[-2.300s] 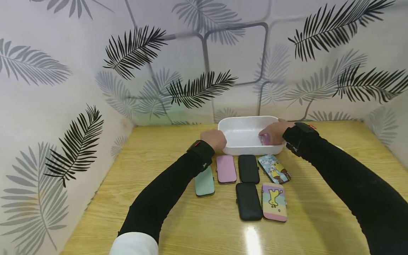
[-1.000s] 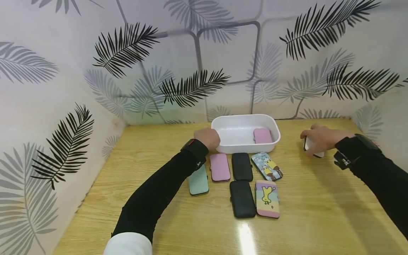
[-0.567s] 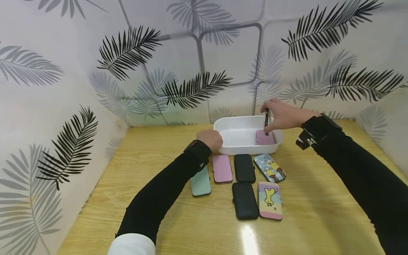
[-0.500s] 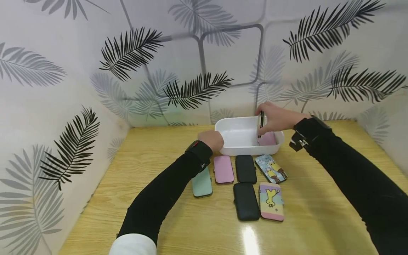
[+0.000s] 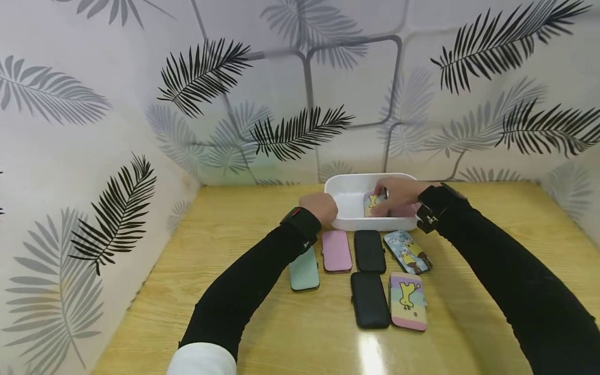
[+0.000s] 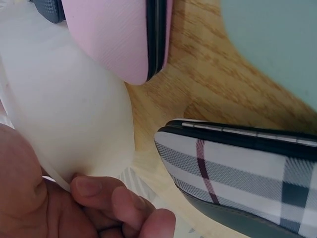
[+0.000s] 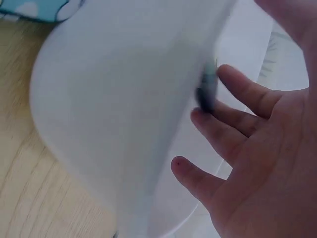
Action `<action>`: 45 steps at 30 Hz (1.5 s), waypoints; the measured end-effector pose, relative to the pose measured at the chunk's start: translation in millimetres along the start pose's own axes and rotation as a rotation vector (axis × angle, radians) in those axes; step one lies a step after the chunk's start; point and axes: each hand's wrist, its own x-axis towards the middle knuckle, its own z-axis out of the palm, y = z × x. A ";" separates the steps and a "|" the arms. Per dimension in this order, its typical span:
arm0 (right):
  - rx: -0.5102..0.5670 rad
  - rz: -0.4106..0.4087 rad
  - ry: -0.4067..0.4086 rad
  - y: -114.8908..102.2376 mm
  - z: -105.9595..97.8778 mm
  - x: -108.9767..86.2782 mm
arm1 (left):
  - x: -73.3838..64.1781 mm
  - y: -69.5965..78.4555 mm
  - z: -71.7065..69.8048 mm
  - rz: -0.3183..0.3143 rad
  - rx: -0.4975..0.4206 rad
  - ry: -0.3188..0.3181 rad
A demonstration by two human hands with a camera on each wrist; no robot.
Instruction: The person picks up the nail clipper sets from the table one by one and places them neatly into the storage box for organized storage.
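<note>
My left hand [image 5: 320,207] grips the left rim of a white plastic tub [image 5: 370,224]; in the left wrist view its fingers [image 6: 129,203] curl at the rim. Inside the tub, my right hand [image 5: 396,194] pinches a small flat pastel case [image 5: 372,203] with a yellow figure, tilted up toward the back. Only a blurred dark end of this case [image 7: 207,91] shows at the fingertips in the right wrist view. A pink case [image 5: 405,210] lies in the tub's right end, partly hidden by the right hand.
In front of the tub lie a mint case [image 5: 304,271], a pink clasp case [image 5: 336,251], two black cases [image 5: 370,300], a blue cartoon case [image 5: 408,252] and a striped giraffe case [image 5: 408,302]. A plaid case [image 6: 242,173] lies beside the left hand. A patterned wall stands behind.
My right hand let go of the pink case in the tub, picked up another case from the table's right, and carried it left and down into the tub. The left hand stays at the rim.
</note>
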 end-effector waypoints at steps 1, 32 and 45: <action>-0.022 -0.002 -0.004 3.4 0.2 1.4 | -1.1 -0.1 -2.2 0.001 0.007 0.006; -0.189 -0.168 0.148 -10.4 5.3 -39.4 | 3.1 2.4 -0.2 0.007 0.021 0.004; -0.239 -0.229 0.041 -37.2 41.3 -111.5 | -0.9 2.1 -1.1 0.002 0.012 0.017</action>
